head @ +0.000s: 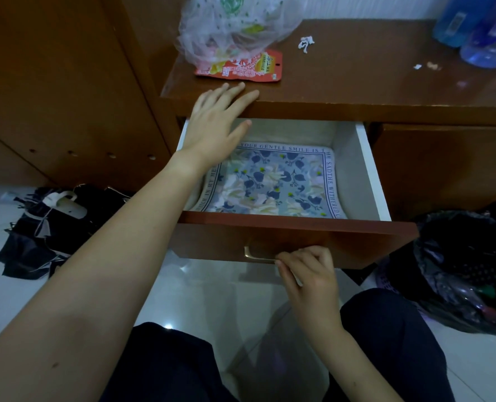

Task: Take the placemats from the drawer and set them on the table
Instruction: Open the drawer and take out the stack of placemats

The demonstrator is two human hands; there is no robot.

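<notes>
The wooden drawer of the brown table stands pulled out. Inside lies a floral placemat, blue and cream with a printed text border, its edges curling up the drawer walls. My left hand hovers with straight fingers over the drawer's back left corner, fingertips at the table's front edge. My right hand curls its fingers round the brass handle on the drawer front.
On the tabletop lie a clear plastic bag, a red snack packet, paper scraps and blue bottles. A bin lined with a black bag stands at right. Dark cloth and a white object lie on the floor at left.
</notes>
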